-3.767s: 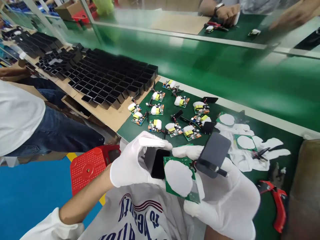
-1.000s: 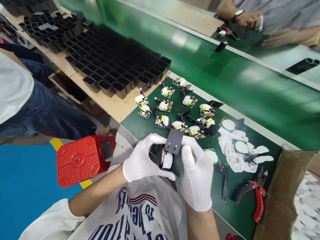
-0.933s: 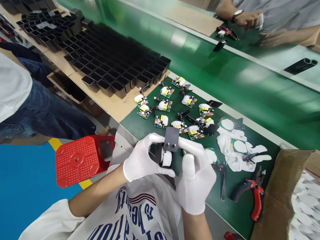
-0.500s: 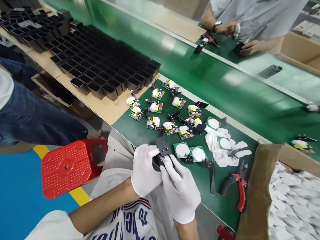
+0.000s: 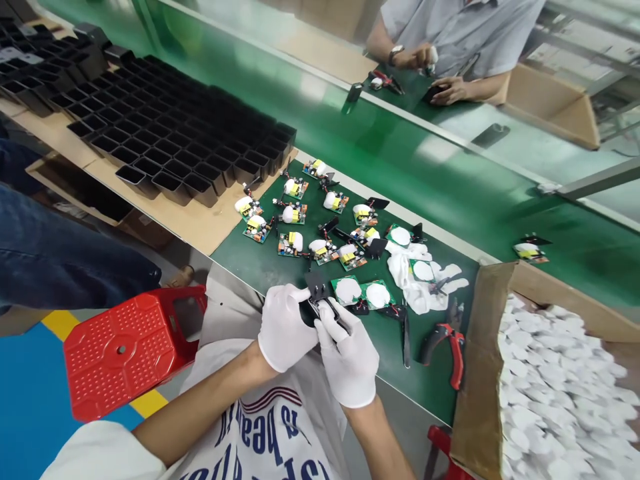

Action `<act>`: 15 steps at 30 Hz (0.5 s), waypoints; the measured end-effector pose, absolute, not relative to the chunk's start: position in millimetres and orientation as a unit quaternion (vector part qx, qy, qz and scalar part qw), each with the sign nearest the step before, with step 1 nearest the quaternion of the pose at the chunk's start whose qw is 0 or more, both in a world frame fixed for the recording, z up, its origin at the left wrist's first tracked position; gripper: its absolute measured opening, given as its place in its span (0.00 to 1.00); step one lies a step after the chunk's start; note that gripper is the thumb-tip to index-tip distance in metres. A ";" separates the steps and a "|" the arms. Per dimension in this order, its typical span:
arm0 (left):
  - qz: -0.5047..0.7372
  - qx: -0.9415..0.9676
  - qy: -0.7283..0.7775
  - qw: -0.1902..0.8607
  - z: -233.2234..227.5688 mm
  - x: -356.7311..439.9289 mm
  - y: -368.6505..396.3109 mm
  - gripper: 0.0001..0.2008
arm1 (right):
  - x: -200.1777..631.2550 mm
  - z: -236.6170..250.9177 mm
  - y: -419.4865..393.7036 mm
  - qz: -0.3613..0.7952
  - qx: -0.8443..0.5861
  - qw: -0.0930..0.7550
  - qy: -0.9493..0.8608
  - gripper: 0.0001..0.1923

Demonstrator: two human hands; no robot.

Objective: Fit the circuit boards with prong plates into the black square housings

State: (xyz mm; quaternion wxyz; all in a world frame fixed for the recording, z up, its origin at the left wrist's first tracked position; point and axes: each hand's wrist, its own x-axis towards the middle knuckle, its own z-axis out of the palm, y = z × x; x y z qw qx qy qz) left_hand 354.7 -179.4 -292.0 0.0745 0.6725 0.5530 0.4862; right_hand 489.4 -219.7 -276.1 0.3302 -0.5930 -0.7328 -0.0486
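Both my hands wear white gloves and meet at the near edge of the green bench. My left hand (image 5: 285,328) grips a black charger housing (image 5: 306,312). My right hand (image 5: 345,353) presses on the housing's black plug cover (image 5: 316,287), which sticks up between the two hands. Two green circuit boards with white pads (image 5: 361,292) lie just beyond my fingers. Further back, several small populated circuit boards (image 5: 310,220) are spread on the mat.
Rows of empty black housings (image 5: 165,143) stand on cardboard at the left. Red-handled pliers (image 5: 447,340) and white gloves (image 5: 417,273) lie right of my hands. A cardboard box of white pads (image 5: 560,387) sits at right. A red stool (image 5: 125,347) stands below. Another person (image 5: 440,47) works across the conveyor (image 5: 450,180).
The circuit board I held beside the housing has gone inside it. My hands have closed together on the housing and cover, and my view has shifted right, bringing the box of pads into sight.
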 end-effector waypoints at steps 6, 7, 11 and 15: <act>0.490 0.684 0.539 0.033 -302.2 352.8 -179.5 0.23 | 487.7 -275.8 -220.3 -0.059 -0.587 0.406 -0.698 0.20; 0.487 0.688 0.537 0.028 -303.3 352.6 -179.4 0.23 | 487.2 -277.4 -219.7 -0.061 -0.586 0.400 -0.702 0.19; 0.477 0.697 0.535 0.017 -303.6 352.2 -179.1 0.21 | 485.5 -282.0 -218.6 -0.064 -0.588 0.379 -0.712 0.16; 0.471 0.700 0.537 0.013 -301.7 352.4 -178.5 0.19 | 483.5 -281.8 -219.9 -0.070 -0.600 0.403 -0.688 0.19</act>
